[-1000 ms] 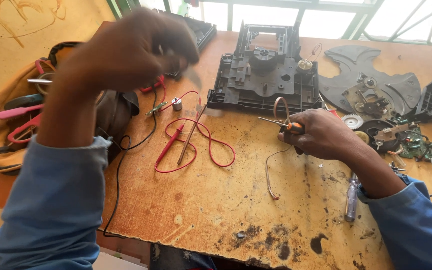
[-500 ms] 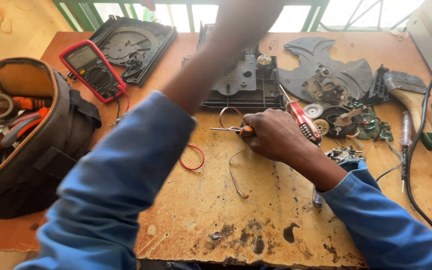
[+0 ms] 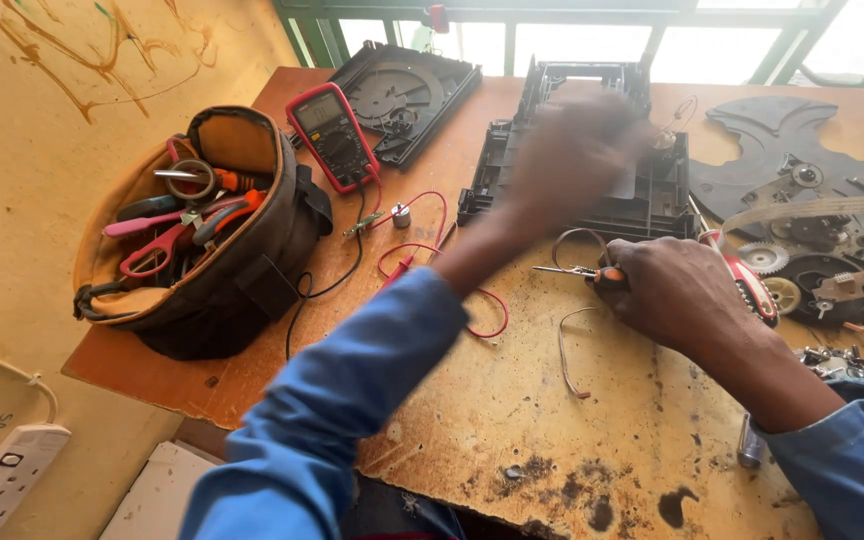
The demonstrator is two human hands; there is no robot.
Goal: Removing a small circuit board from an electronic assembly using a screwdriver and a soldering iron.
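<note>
The left hand (image 3: 572, 150) is now out over the black plastic tray (image 3: 577, 180) in the upper middle of the picture. Half a second ago that arm was lifted up high, so it has come down to the tray. It is too blurry to tell how open it is or if it holds anything.

The right hand (image 3: 682, 290) has stayed in the same spot on the wooden table (image 3: 512, 400), right of the middle. It is closed around small pliers (image 3: 577, 271) with an orange grip, and the thin tips poke out to the left.

The red meter (image 3: 332, 135) and the tool bag (image 3: 207, 235) sit at the upper left. Red wires (image 3: 422, 250) lie between the bag and the hands.
</note>
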